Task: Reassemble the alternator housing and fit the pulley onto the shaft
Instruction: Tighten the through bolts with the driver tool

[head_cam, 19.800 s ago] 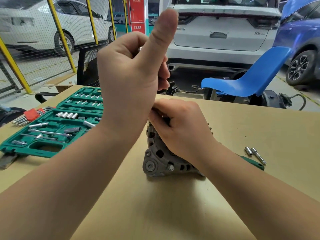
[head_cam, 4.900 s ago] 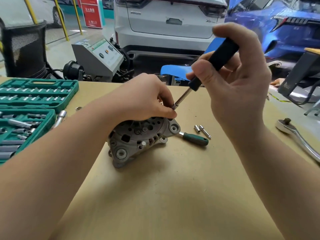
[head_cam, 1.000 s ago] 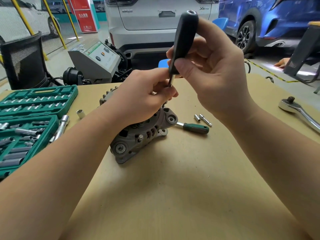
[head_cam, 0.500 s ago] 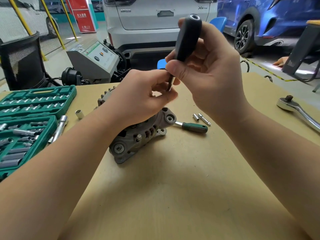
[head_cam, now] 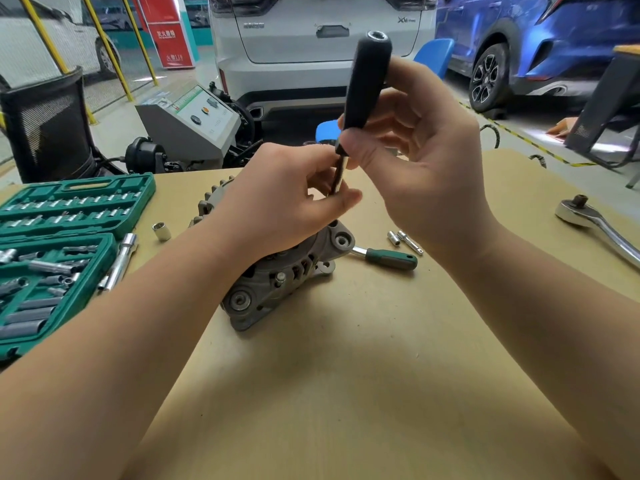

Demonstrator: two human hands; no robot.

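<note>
The grey alternator housing [head_cam: 277, 282] lies tilted on the tan table [head_cam: 346, 393], its finned edge toward the back. My right hand [head_cam: 426, 161] grips the black handle of a nut driver [head_cam: 367, 81], held nearly upright above the housing. My left hand [head_cam: 287, 202] rests over the top of the housing and pinches the driver's metal shaft between thumb and fingers. The shaft's tip and whatever it meets are hidden under my left hand. No pulley is visible.
An open green socket case [head_cam: 62, 244] lies at the left, with a long socket [head_cam: 119, 261] and a small socket [head_cam: 161, 231] beside it. A green-handled tool [head_cam: 388, 258] and two small bits [head_cam: 403, 240] sit right of the housing. A chrome ratchet [head_cam: 599, 226] lies far right.
Over the last second the driver has stayed nearly upright in my right hand and my left hand has kept pinching its shaft. The housing has not moved.
</note>
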